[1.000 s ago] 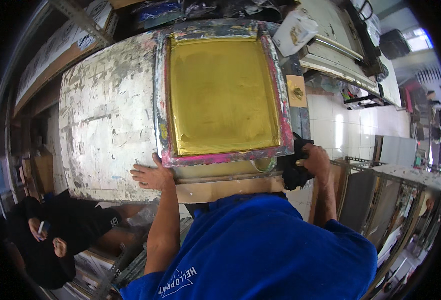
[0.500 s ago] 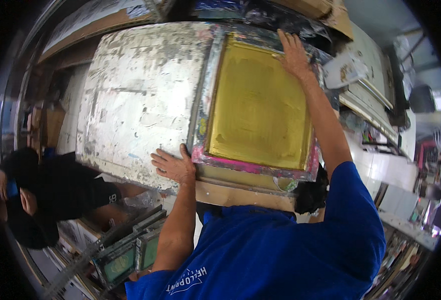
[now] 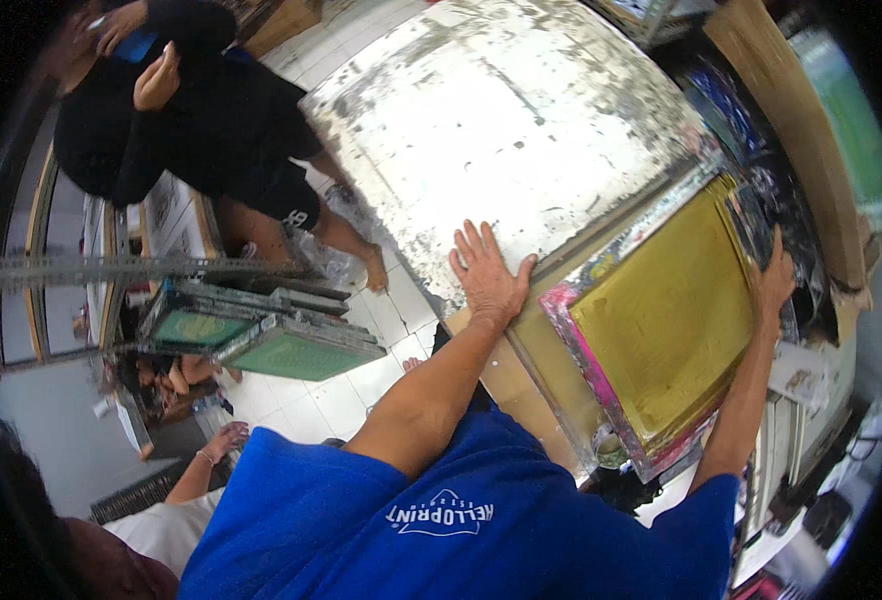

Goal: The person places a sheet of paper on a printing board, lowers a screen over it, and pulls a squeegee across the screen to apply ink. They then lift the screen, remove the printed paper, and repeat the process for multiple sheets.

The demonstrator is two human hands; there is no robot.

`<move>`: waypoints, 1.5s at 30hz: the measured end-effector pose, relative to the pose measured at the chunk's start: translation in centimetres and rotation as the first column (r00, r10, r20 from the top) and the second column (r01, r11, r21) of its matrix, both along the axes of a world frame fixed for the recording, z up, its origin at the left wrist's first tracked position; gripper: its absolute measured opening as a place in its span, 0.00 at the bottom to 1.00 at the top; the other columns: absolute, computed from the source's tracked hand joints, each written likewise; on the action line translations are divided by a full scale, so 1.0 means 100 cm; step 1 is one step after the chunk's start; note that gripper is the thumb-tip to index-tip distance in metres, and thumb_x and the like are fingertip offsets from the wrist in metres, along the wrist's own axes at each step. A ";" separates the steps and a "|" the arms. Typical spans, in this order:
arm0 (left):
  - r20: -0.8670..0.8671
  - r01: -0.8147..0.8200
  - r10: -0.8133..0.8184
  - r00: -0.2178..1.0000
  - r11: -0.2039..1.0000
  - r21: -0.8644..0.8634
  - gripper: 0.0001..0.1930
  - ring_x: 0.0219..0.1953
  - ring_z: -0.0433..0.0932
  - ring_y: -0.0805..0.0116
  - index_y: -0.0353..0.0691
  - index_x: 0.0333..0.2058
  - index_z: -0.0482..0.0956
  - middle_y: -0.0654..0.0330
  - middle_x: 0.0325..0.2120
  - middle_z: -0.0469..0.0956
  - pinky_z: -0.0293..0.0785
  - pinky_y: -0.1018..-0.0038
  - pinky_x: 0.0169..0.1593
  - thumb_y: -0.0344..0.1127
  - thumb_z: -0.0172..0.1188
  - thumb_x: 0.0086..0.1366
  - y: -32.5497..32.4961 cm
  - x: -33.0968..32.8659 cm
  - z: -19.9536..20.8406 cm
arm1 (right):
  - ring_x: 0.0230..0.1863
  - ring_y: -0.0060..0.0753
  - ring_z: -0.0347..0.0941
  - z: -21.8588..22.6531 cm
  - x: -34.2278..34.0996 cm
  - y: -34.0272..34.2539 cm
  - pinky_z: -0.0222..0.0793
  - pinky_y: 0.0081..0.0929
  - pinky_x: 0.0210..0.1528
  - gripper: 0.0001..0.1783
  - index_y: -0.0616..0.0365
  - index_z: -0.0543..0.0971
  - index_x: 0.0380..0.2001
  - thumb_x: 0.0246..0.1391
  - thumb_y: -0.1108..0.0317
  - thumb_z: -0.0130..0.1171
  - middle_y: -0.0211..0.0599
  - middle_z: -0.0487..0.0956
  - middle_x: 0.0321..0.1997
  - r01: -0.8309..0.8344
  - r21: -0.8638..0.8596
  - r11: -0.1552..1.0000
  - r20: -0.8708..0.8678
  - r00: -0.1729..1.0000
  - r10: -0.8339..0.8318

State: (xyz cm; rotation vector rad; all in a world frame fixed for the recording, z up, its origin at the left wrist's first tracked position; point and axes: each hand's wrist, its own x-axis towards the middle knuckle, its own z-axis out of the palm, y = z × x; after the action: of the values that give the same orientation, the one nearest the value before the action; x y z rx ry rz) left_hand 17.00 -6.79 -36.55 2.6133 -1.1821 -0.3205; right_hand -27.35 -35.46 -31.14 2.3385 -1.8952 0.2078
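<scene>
A screen-printing frame [image 3: 661,320] with yellow mesh and a pink-stained border lies on a white, paint-flecked table [image 3: 521,130]. My left hand [image 3: 486,275] lies flat with its fingers spread on the table's near edge, its thumb against the frame's near-left corner. My right hand [image 3: 773,280] reaches across the mesh and grips the frame's far edge. Both arms come out of blue short sleeves at the bottom of the view.
A person in black [image 3: 191,120] crouches left of the table. Green-mesh frames [image 3: 261,335] lie stacked on a metal rack above a white tiled floor. Another person's arm [image 3: 206,465] shows at lower left. Cluttered shelves and boards stand beyond the table at right.
My right hand left the frame's near right corner and reached to its far edge. My left hand stayed at the near-left corner. The view has swung and tilted leftward.
</scene>
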 end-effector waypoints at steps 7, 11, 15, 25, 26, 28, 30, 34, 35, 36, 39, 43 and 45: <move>0.093 -0.007 0.005 0.996 1.000 0.020 0.52 0.76 0.38 0.42 0.31 0.72 0.50 0.40 0.74 0.42 0.32 0.46 0.75 0.69 0.50 0.65 -0.001 -0.002 -0.008 | 0.56 0.57 0.72 0.032 0.058 0.116 0.66 0.51 0.55 0.49 0.43 0.65 0.71 0.45 0.46 0.71 0.52 0.78 0.53 -0.103 -0.103 0.989 0.154 0.981 0.118; 0.096 -0.013 0.011 0.995 1.000 0.017 0.52 0.76 0.39 0.42 0.31 0.72 0.50 0.41 0.74 0.44 0.34 0.47 0.74 0.69 0.52 0.64 -0.001 0.000 -0.007 | 0.57 0.59 0.70 0.038 0.104 0.195 0.60 0.53 0.58 0.50 0.40 0.65 0.70 0.41 0.56 0.76 0.55 0.75 0.54 -0.033 0.074 0.997 0.189 0.982 0.018; 0.037 0.009 -0.009 0.999 1.000 0.003 0.52 0.76 0.36 0.42 0.30 0.72 0.49 0.40 0.74 0.42 0.31 0.48 0.74 0.68 0.53 0.64 -0.004 0.001 -0.005 | 0.53 0.53 0.69 0.057 0.144 0.253 0.59 0.48 0.55 0.51 0.40 0.66 0.70 0.39 0.59 0.77 0.49 0.74 0.48 -0.083 0.212 0.974 0.272 0.962 0.023; 0.065 0.013 -0.012 0.998 1.000 -0.018 0.52 0.76 0.38 0.41 0.30 0.72 0.49 0.39 0.74 0.42 0.33 0.46 0.74 0.66 0.54 0.64 -0.002 0.000 -0.009 | 0.49 0.47 0.68 0.046 0.175 0.280 0.57 0.44 0.50 0.51 0.37 0.67 0.69 0.37 0.63 0.74 0.44 0.71 0.43 0.040 0.271 0.962 0.214 0.972 -0.101; 0.063 0.014 -0.014 0.998 1.000 -0.010 0.52 0.76 0.37 0.41 0.30 0.72 0.49 0.39 0.74 0.42 0.33 0.46 0.74 0.66 0.54 0.64 -0.002 0.000 -0.009 | 0.49 0.47 0.68 0.044 0.174 0.275 0.57 0.44 0.50 0.51 0.37 0.68 0.69 0.37 0.63 0.74 0.44 0.71 0.42 0.047 0.259 0.965 0.230 0.967 -0.109; 0.063 0.017 -0.016 0.998 1.000 -0.017 0.52 0.76 0.37 0.40 0.31 0.72 0.49 0.39 0.74 0.42 0.33 0.45 0.74 0.66 0.54 0.64 -0.001 0.000 -0.011 | 0.48 0.48 0.68 0.036 0.167 0.257 0.57 0.44 0.48 0.51 0.36 0.68 0.69 0.36 0.63 0.73 0.44 0.71 0.41 0.072 0.227 0.971 0.215 0.969 -0.122; 0.065 0.020 -0.019 0.998 1.000 -0.019 0.52 0.76 0.36 0.40 0.31 0.72 0.48 0.39 0.74 0.42 0.32 0.45 0.74 0.67 0.53 0.64 -0.002 0.000 -0.012 | 0.47 0.48 0.69 0.025 0.157 0.233 0.57 0.45 0.47 0.50 0.35 0.69 0.68 0.36 0.62 0.73 0.44 0.71 0.41 0.083 0.191 0.978 0.210 0.970 -0.124; 0.068 0.023 -0.023 0.997 1.000 -0.004 0.52 0.76 0.38 0.40 0.31 0.72 0.48 0.39 0.74 0.42 0.32 0.45 0.74 0.67 0.53 0.65 -0.002 0.000 -0.010 | 0.47 0.50 0.72 0.013 0.134 0.175 0.59 0.48 0.45 0.49 0.33 0.69 0.68 0.37 0.59 0.73 0.45 0.74 0.43 0.118 0.132 0.984 0.203 0.968 -0.144; 0.073 0.020 -0.019 0.997 1.000 0.000 0.52 0.76 0.38 0.40 0.31 0.72 0.48 0.39 0.74 0.42 0.32 0.45 0.73 0.66 0.53 0.65 -0.001 0.001 -0.010 | 0.48 0.50 0.72 0.008 0.126 0.158 0.60 0.49 0.45 0.49 0.32 0.69 0.68 0.37 0.59 0.73 0.46 0.74 0.44 0.136 0.118 0.984 0.191 0.969 -0.157; 0.081 0.020 -0.020 0.997 1.000 0.003 0.51 0.76 0.38 0.40 0.31 0.72 0.48 0.38 0.74 0.42 0.33 0.45 0.73 0.66 0.54 0.65 -0.001 0.000 -0.010 | 0.48 0.50 0.72 0.003 0.118 0.140 0.60 0.50 0.45 0.49 0.32 0.69 0.68 0.37 0.58 0.73 0.46 0.74 0.45 0.157 0.103 0.982 0.181 0.968 -0.173; 0.094 0.023 -0.023 0.995 1.000 -0.004 0.51 0.75 0.39 0.39 0.31 0.72 0.48 0.37 0.73 0.43 0.34 0.45 0.73 0.66 0.54 0.65 -0.002 -0.001 -0.009 | 0.51 0.50 0.73 -0.002 0.102 0.086 0.62 0.53 0.47 0.49 0.30 0.69 0.68 0.36 0.58 0.74 0.45 0.76 0.46 0.220 0.088 0.972 0.187 0.954 -0.233; 0.130 0.054 -0.053 0.990 0.999 -0.003 0.51 0.75 0.41 0.39 0.30 0.71 0.50 0.37 0.73 0.45 0.36 0.46 0.73 0.67 0.54 0.65 -0.004 -0.001 -0.008 | 0.55 0.49 0.72 -0.008 0.071 0.021 0.63 0.57 0.51 0.50 0.29 0.68 0.68 0.36 0.56 0.74 0.44 0.77 0.49 0.280 -0.038 0.959 0.106 0.956 -0.274; 0.126 0.052 -0.053 0.991 0.999 0.011 0.51 0.75 0.41 0.39 0.30 0.71 0.50 0.37 0.73 0.45 0.36 0.46 0.73 0.67 0.54 0.65 -0.003 0.000 -0.006 | 0.57 0.49 0.72 -0.004 0.066 0.008 0.63 0.57 0.52 0.50 0.29 0.68 0.68 0.36 0.55 0.74 0.44 0.76 0.51 0.281 -0.056 0.958 0.065 0.959 -0.277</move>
State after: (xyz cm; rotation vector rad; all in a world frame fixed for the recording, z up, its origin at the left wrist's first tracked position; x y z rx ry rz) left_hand 16.96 -7.07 -37.16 2.6469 -1.2939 -0.1720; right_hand -20.74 -34.71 -31.50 2.0136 -2.1816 0.3037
